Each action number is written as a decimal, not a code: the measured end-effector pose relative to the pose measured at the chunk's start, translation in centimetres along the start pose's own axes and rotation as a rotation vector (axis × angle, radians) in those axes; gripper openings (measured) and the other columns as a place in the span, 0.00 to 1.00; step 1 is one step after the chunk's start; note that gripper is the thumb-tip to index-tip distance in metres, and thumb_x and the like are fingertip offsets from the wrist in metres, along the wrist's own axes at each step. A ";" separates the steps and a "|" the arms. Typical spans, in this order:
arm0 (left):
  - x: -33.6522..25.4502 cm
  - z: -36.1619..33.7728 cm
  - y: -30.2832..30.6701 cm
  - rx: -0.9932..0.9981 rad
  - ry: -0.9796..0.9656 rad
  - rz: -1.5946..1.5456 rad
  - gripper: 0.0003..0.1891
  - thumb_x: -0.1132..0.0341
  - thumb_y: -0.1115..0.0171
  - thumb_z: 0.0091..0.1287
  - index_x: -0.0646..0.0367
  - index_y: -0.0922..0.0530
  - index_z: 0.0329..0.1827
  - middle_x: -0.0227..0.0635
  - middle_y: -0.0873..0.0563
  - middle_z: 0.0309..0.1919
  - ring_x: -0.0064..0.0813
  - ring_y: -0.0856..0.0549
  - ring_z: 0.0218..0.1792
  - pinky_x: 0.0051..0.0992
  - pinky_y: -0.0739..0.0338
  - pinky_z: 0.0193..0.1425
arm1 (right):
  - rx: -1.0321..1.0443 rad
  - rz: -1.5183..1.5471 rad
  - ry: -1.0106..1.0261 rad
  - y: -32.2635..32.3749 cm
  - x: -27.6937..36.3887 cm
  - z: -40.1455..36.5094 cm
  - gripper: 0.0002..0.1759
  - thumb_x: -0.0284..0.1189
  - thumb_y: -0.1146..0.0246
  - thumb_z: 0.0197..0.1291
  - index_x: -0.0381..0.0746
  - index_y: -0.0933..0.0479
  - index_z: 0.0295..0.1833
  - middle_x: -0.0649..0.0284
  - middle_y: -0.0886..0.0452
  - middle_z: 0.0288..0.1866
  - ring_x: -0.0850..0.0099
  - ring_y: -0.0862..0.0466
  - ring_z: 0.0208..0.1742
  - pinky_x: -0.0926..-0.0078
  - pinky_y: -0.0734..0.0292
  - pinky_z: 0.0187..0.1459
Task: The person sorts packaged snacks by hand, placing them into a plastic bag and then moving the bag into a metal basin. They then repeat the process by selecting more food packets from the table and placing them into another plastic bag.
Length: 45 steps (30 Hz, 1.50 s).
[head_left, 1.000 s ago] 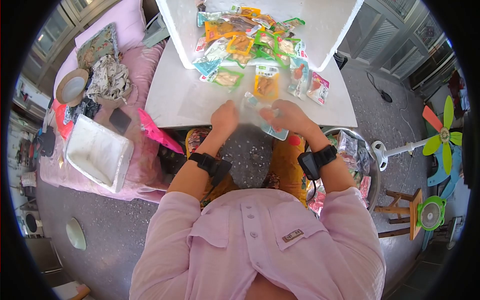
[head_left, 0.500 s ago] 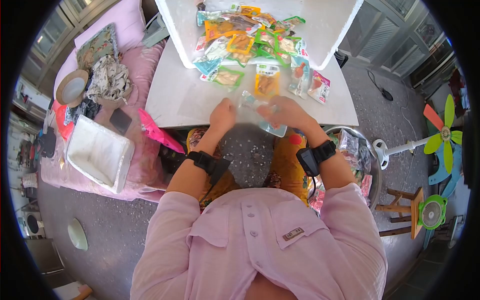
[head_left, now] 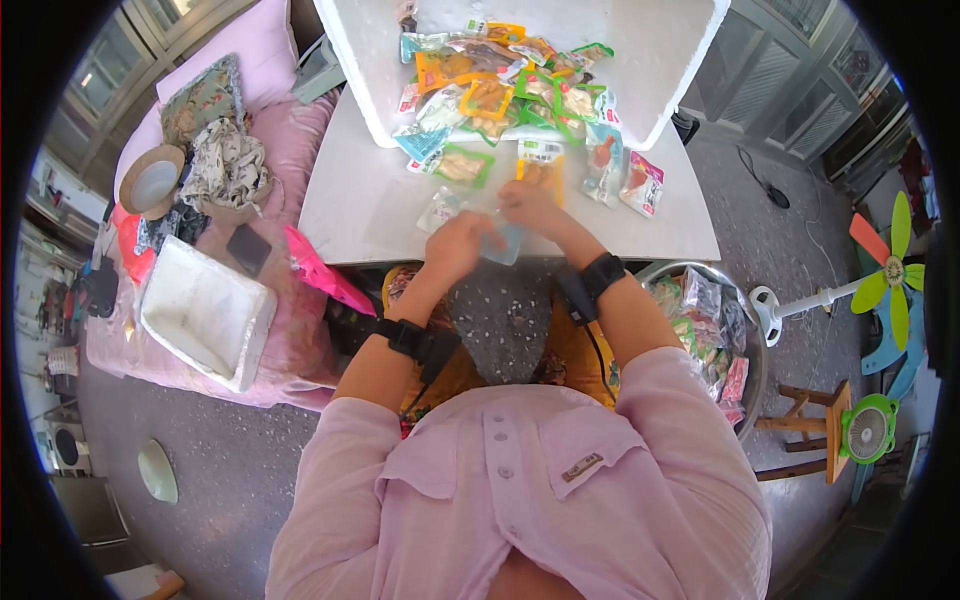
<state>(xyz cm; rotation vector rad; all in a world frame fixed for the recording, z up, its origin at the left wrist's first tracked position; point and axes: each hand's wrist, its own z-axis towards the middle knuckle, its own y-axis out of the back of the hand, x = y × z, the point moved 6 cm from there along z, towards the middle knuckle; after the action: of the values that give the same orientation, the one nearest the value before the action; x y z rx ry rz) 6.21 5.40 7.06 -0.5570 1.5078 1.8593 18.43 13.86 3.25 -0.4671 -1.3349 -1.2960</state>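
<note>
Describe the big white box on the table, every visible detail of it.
The big white box looks like foam, with pale walls and a thick, slightly rough rim. It appears to rest on its side on the light table, its open side facing the person. Its far part runs out of the picture. Colourful sealed packets lie heaped inside, some at its near edge. Neither hand touches it.
</note>
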 end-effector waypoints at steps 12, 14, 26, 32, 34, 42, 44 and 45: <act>2.6 0.6 -0.9 -0.134 -0.051 0.197 0.03 0.69 0.49 0.53 0.59 0.32 0.28 0.40 0.25 0.28 0.37 0.24 0.31 0.30 0.31 0.32 | -0.533 0.038 -0.211 -1.8 -0.6 0.0 0.10 0.25 0.44 0.41 0.33 0.28 0.34 0.57 0.25 0.29 0.68 0.26 0.34 0.76 0.32 0.36; -0.1 0.4 0.0 -0.118 -0.101 -0.123 0.04 0.71 0.48 0.54 0.60 0.31 0.31 0.36 0.25 0.28 0.31 0.25 0.31 0.27 0.31 0.33 | -0.592 -0.109 -0.130 -0.8 0.7 -0.8 0.10 0.24 0.46 0.43 0.33 0.28 0.35 0.53 0.25 0.32 0.62 0.25 0.36 0.72 0.32 0.38; -29.4 -9.6 10.4 1.362 -0.961 -1.678 0.12 0.70 0.48 0.45 0.64 0.27 0.34 0.32 0.24 0.23 0.21 0.26 0.26 0.20 0.32 0.29 | -0.553 -0.384 -0.013 9.3 -2.8 -2.3 0.07 0.23 0.48 0.46 0.34 0.29 0.33 0.63 0.27 0.28 0.77 0.28 0.33 0.82 0.34 0.37; -28.7 -9.8 11.6 1.341 -0.964 -2.027 0.14 0.71 0.51 0.49 0.64 0.30 0.40 0.33 0.25 0.24 0.22 0.27 0.27 0.21 0.32 0.32 | -0.629 -0.618 -0.125 15.8 -6.2 -2.7 0.12 0.27 0.47 0.45 0.31 0.29 0.36 0.56 0.25 0.32 0.68 0.24 0.34 0.76 0.32 0.38; -28.3 -9.9 11.8 1.315 -0.949 -2.028 0.13 0.71 0.50 0.49 0.64 0.30 0.39 0.33 0.25 0.24 0.21 0.27 0.27 0.21 0.32 0.31 | -0.661 -0.638 -0.157 17.6 -7.6 -2.7 0.15 0.29 0.46 0.45 0.31 0.29 0.39 0.56 0.24 0.34 0.67 0.24 0.36 0.76 0.32 0.40; -27.9 -9.0 10.5 1.244 -0.889 -2.030 0.12 0.70 0.49 0.48 0.64 0.30 0.37 0.32 0.26 0.23 0.21 0.27 0.26 0.20 0.33 0.30 | -0.516 -0.797 -0.298 20.5 -8.9 -1.3 0.19 0.34 0.45 0.44 0.33 0.29 0.41 0.52 0.26 0.37 0.59 0.25 0.38 0.71 0.33 0.42; -27.9 -8.7 10.4 1.238 -0.881 -2.026 0.12 0.70 0.49 0.48 0.64 0.30 0.36 0.32 0.26 0.22 0.20 0.27 0.26 0.20 0.33 0.30 | -0.515 -0.805 -0.285 21.1 -9.8 -0.8 0.23 0.38 0.44 0.44 0.32 0.31 0.42 0.50 0.26 0.39 0.56 0.26 0.42 0.69 0.34 0.43; -27.8 -8.7 10.3 1.237 -0.871 -2.022 0.12 0.70 0.48 0.48 0.64 0.30 0.36 0.32 0.26 0.22 0.20 0.27 0.26 0.20 0.33 0.30 | -0.476 -0.798 -0.367 20.9 -9.7 -0.5 0.24 0.39 0.44 0.43 0.32 0.31 0.42 0.49 0.27 0.40 0.55 0.26 0.42 0.69 0.34 0.44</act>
<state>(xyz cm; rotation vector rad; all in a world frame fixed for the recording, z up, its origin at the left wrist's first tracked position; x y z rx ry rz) 17.06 -10.53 31.18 -0.2353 0.4804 -0.4896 39.17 23.79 2.99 -0.5337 -1.5866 -2.3032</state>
